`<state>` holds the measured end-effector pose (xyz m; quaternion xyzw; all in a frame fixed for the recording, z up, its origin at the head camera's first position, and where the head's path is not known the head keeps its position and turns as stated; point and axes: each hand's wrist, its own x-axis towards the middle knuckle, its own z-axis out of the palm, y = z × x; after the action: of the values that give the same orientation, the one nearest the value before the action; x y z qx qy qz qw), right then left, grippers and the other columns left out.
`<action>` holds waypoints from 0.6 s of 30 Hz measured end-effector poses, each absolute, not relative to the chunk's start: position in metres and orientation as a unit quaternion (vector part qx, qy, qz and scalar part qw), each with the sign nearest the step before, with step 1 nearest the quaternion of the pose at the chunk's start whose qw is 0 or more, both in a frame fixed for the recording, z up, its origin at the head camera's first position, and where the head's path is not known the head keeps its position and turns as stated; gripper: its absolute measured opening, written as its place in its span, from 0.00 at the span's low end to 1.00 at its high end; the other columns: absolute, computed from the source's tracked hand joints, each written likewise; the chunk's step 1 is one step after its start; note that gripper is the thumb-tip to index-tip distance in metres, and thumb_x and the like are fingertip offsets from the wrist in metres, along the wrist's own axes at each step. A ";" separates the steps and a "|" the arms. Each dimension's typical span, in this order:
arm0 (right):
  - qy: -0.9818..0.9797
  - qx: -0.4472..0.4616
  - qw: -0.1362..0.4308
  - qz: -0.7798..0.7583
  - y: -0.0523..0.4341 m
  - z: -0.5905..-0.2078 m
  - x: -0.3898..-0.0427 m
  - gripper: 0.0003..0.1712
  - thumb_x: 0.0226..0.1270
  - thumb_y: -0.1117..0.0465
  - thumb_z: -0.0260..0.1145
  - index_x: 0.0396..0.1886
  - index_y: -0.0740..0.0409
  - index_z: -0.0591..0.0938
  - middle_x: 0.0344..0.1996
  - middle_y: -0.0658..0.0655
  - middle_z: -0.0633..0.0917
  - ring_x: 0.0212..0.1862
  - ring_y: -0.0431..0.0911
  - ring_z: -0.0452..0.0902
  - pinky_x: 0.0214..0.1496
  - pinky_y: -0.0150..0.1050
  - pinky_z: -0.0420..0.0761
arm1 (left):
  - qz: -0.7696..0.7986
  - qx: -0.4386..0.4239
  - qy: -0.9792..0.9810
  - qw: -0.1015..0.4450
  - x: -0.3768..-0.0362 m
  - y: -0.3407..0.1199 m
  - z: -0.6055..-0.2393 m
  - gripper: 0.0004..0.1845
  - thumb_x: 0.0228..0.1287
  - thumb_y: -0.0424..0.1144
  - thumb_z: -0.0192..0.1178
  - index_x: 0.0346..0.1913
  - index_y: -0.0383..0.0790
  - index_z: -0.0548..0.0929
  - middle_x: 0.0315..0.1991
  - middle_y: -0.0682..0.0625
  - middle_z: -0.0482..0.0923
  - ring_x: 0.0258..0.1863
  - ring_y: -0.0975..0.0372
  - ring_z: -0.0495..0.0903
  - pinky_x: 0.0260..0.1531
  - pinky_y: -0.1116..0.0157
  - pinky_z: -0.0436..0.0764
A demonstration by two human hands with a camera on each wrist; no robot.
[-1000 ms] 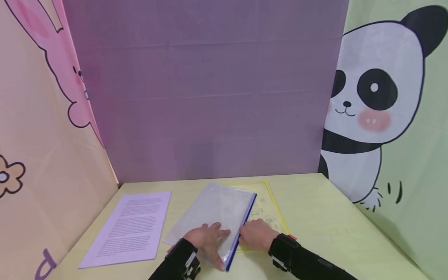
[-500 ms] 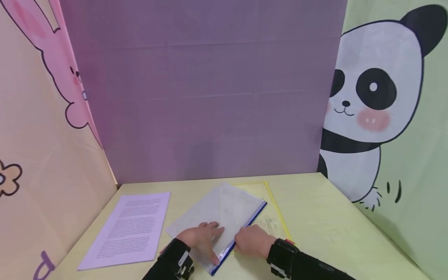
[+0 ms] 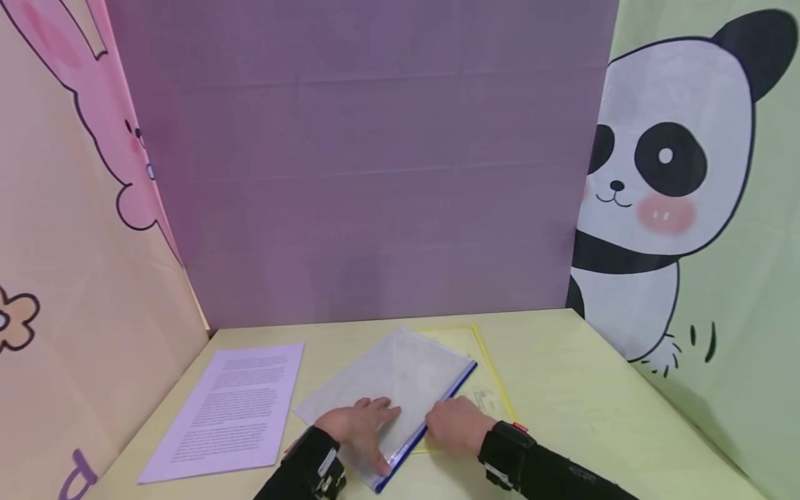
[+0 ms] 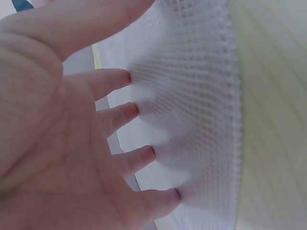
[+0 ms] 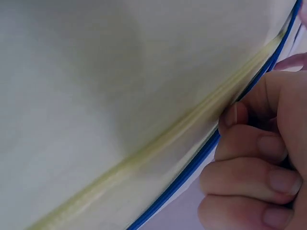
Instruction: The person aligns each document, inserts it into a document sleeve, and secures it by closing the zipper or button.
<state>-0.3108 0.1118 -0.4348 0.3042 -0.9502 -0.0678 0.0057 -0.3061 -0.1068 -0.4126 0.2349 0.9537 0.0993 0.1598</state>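
Note:
A white mesh pouch [image 3: 400, 375] with a blue zip edge [image 3: 450, 392] lies slantwise on the pale yellow table [image 3: 594, 417]. It partly covers a yellow-edged clear pouch [image 3: 490, 389]. My left hand [image 3: 362, 420] lies flat on the near part of the mesh. In the left wrist view its fingers [image 4: 120, 112] are spread and press on the mesh pouch [image 4: 192, 96]. My right hand [image 3: 455, 423] sits at the blue edge. The right wrist view shows its curled fingers [image 5: 254, 158] gripping the blue zip edge [image 5: 192, 163], beside the yellow pouch's border [image 5: 144, 158]. The thumb is hidden.
A printed sheet of paper [image 3: 231, 406] lies on the left of the table. Cloth walls close the space: a pink rabbit panel [image 3: 81, 208] on the left, a purple one [image 3: 375, 173] behind, a green panda one [image 3: 687, 208] on the right.
The mesh pouch has turned under my hands: its near end swung left and its far end right. My right hand has since slid slightly up along the blue edge.

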 end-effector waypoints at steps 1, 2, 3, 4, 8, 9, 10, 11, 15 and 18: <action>-0.952 0.299 0.004 -0.067 0.113 -0.435 -0.312 0.16 0.67 0.52 0.66 0.20 0.53 0.77 0.18 0.49 0.76 0.22 0.44 0.70 0.28 0.44 0.77 | 0.097 0.235 0.954 0.158 -0.306 -0.107 -0.413 0.53 0.42 0.52 0.82 0.75 0.55 0.69 0.77 0.49 0.60 0.75 0.44 0.58 0.66 0.35 0.65; -0.953 0.294 0.001 -0.068 0.114 -0.435 -0.314 0.16 0.66 0.52 0.66 0.20 0.53 0.77 0.18 0.49 0.76 0.22 0.44 0.70 0.28 0.44 0.76 | 0.095 0.235 0.955 0.156 -0.307 -0.106 -0.414 0.53 0.41 0.53 0.82 0.75 0.55 0.69 0.77 0.49 0.60 0.75 0.44 0.58 0.66 0.35 0.65; -0.955 0.290 -0.002 -0.068 0.115 -0.434 -0.316 0.16 0.66 0.52 0.65 0.20 0.53 0.78 0.18 0.49 0.75 0.21 0.44 0.69 0.28 0.44 0.76 | 0.093 0.234 0.955 0.156 -0.307 -0.106 -0.414 0.54 0.41 0.53 0.82 0.75 0.55 0.69 0.77 0.49 0.61 0.75 0.45 0.59 0.66 0.36 0.65; -0.955 0.288 -0.003 -0.069 0.116 -0.435 -0.317 0.16 0.66 0.52 0.65 0.20 0.53 0.78 0.18 0.49 0.75 0.21 0.44 0.69 0.27 0.43 0.75 | 0.091 0.234 0.955 0.155 -0.307 -0.106 -0.414 0.54 0.41 0.53 0.82 0.75 0.55 0.69 0.77 0.50 0.61 0.75 0.45 0.59 0.66 0.36 0.66; -0.955 0.289 -0.001 -0.073 0.116 -0.436 -0.320 0.16 0.66 0.52 0.65 0.20 0.53 0.77 0.17 0.49 0.73 0.20 0.44 0.67 0.25 0.42 0.73 | 0.085 0.232 0.956 0.156 -0.307 -0.105 -0.412 0.54 0.40 0.53 0.83 0.75 0.54 0.69 0.76 0.50 0.63 0.74 0.45 0.60 0.66 0.38 0.67; -0.954 0.291 0.001 -0.073 0.116 -0.436 -0.320 0.17 0.66 0.52 0.65 0.19 0.53 0.77 0.17 0.48 0.73 0.20 0.44 0.66 0.25 0.42 0.72 | 0.085 0.231 0.957 0.157 -0.307 -0.105 -0.412 0.54 0.40 0.53 0.83 0.75 0.54 0.69 0.76 0.50 0.63 0.74 0.45 0.60 0.66 0.38 0.67; -0.954 0.292 0.003 -0.073 0.116 -0.437 -0.320 0.17 0.66 0.52 0.65 0.19 0.53 0.76 0.17 0.48 0.72 0.20 0.44 0.66 0.24 0.42 0.72 | 0.085 0.229 0.957 0.158 -0.307 -0.105 -0.411 0.54 0.40 0.53 0.83 0.75 0.54 0.69 0.76 0.50 0.63 0.74 0.46 0.61 0.65 0.38 0.67; -0.953 0.294 0.007 -0.074 0.116 -0.437 -0.321 0.17 0.66 0.52 0.65 0.19 0.52 0.76 0.17 0.48 0.73 0.20 0.44 0.66 0.24 0.42 0.72 | 0.085 0.228 0.957 0.159 -0.307 -0.104 -0.410 0.54 0.40 0.53 0.83 0.75 0.54 0.70 0.76 0.50 0.63 0.74 0.46 0.61 0.65 0.38 0.67; -0.952 0.294 0.014 -0.079 0.117 -0.439 -0.322 0.17 0.65 0.52 0.65 0.19 0.53 0.77 0.17 0.49 0.74 0.20 0.44 0.68 0.24 0.43 0.74 | 0.088 0.226 0.957 0.162 -0.307 -0.104 -0.409 0.54 0.40 0.52 0.83 0.75 0.54 0.70 0.76 0.50 0.63 0.74 0.46 0.60 0.65 0.37 0.67; -0.954 0.288 0.020 -0.085 0.120 -0.438 -0.322 0.17 0.65 0.52 0.65 0.19 0.53 0.77 0.18 0.50 0.76 0.21 0.45 0.71 0.26 0.44 0.77 | 0.092 0.227 0.956 0.163 -0.306 -0.103 -0.409 0.54 0.40 0.52 0.83 0.75 0.53 0.70 0.76 0.50 0.63 0.75 0.46 0.60 0.66 0.38 0.67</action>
<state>-0.3220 0.1197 -0.4380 0.2879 -0.9537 -0.0848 0.0195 -0.3064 -0.1035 -0.4086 0.2267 0.9559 0.0918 0.1627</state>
